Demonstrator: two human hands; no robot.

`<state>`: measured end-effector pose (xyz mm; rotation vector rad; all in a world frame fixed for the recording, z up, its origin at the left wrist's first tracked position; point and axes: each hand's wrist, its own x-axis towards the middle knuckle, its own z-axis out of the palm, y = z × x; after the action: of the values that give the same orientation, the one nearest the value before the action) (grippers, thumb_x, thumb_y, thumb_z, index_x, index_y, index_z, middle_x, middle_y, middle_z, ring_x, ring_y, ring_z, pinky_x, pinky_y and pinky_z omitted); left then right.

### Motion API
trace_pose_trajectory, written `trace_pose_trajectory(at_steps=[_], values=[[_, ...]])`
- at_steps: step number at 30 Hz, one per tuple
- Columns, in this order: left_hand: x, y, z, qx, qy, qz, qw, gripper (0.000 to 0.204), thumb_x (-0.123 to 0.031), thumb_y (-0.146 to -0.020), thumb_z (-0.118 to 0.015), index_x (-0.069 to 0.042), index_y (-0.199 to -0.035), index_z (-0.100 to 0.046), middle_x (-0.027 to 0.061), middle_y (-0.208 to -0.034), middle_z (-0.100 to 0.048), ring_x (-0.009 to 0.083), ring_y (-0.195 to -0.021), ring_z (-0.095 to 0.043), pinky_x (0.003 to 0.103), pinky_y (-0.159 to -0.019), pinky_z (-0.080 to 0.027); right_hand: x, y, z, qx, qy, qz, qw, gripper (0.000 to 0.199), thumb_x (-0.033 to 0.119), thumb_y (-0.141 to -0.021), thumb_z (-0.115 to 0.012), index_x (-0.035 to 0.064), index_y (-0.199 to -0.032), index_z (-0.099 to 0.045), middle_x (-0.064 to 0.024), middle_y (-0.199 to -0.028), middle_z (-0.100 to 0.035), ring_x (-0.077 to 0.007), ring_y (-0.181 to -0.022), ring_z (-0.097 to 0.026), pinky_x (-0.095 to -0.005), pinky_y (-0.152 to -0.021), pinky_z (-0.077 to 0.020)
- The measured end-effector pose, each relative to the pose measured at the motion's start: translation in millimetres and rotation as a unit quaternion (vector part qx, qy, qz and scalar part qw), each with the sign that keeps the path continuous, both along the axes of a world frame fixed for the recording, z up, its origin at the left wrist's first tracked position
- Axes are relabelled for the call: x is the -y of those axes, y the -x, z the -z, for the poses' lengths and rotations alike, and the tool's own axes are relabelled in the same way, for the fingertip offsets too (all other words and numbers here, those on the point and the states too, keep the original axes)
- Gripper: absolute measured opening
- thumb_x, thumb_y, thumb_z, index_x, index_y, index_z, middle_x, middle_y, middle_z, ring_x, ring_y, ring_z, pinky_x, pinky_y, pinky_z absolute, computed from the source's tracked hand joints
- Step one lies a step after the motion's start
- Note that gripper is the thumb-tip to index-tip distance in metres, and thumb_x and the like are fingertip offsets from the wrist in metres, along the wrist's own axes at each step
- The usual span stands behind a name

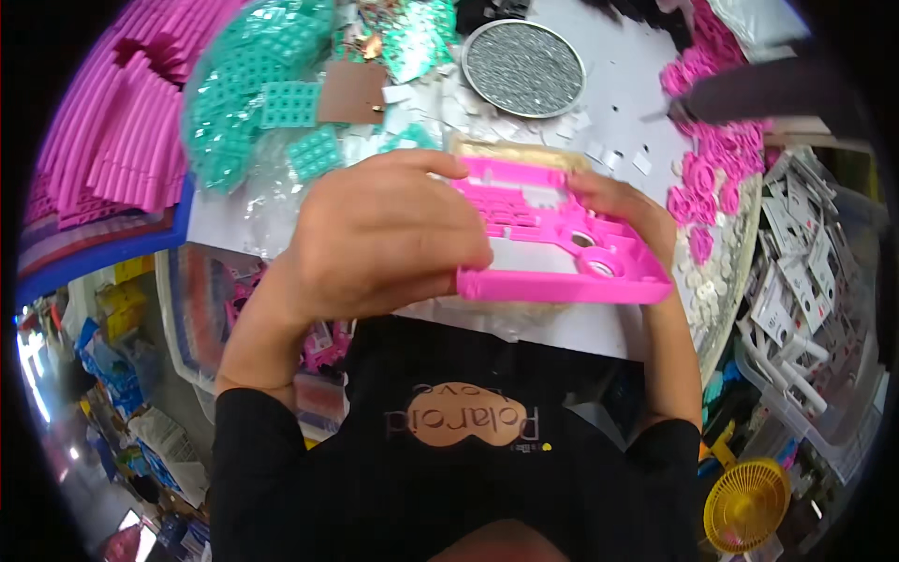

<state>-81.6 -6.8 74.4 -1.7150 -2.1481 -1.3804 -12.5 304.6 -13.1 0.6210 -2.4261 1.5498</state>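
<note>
From here I see a bright pink plastic frame [567, 287], and the long stacked pieces [136, 131] are pink too, near a blue rim [112, 258]. The white table [613, 103] has sea-green sheets [290, 105] with little bumps in rows, a plain brown square [352, 92] and shiny grey bits [524, 67]. The black shirt [468, 487] has a tan patch [459, 412] with dark letters.

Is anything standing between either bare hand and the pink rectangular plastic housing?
Nothing visible does: the bare left hand holds the left end of the pink rectangular plastic housing, and the bare right hand holds its right side.
</note>
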Motion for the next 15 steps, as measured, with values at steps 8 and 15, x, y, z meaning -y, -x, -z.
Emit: trace_pose_trajectory(at_steps=[8, 15], values=[[13, -40, 43, -0.079, 0.102, 0.062, 0.99, 0.023, -0.008, -0.075, -0.077, -0.01, -0.098, -0.072, 0.0024, -0.111, -0.071, 0.0258, -0.102, -0.067, 0.043, -0.086, -0.057, 5, -23, -5, -0.106, -0.253, -0.003, 0.962, 0.041, 0.005, -0.073, -0.072, 0.0041, -0.115, -0.071, -0.0119, -0.13, -0.068, -0.037, -0.119, -0.064, -0.0439, -0.095, -0.0559], [20, -43, 77, -0.044, 0.134, 0.027, 0.99, 0.033, -0.003, -0.07, -0.077, -0.006, -0.102, -0.07, 0.0082, -0.116, -0.068, 0.0304, -0.107, -0.066, 0.04, -0.088, -0.058, 13, -27, -5, -0.057, -0.318, 0.021, 0.946, 0.062, 0.007, -0.075, -0.07, 0.0071, -0.137, -0.06, -0.0115, -0.149, -0.052, -0.0382, -0.131, -0.051, -0.0474, -0.105, -0.0472]])
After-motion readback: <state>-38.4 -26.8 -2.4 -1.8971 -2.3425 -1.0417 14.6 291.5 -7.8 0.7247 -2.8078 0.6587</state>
